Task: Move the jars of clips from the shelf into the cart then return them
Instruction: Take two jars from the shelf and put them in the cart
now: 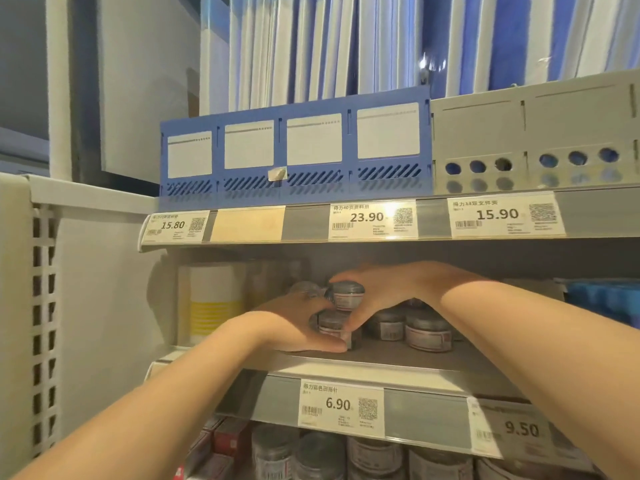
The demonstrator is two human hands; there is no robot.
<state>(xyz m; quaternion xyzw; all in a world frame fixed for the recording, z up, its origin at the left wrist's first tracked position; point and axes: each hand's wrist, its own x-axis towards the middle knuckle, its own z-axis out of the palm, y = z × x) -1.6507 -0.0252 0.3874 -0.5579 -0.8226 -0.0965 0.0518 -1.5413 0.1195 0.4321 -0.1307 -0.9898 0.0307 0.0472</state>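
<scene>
Two stacked round grey-lidded jars of clips [347, 296], left on the grey shelf [398, 358], are gripped between my left hand [294, 327] and right hand [384, 289]; an uneven squeeze could topple the upper one.

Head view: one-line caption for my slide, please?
Left hand and right hand grip two stacked clip jars on the middle shelf above the 6.90 price tag.

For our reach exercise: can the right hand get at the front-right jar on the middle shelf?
Probably yes, once freed. The right hand grips the upper stacked jar; the front-right jar stands just below its wrist, with bare shelf in front and nothing on top.
</scene>
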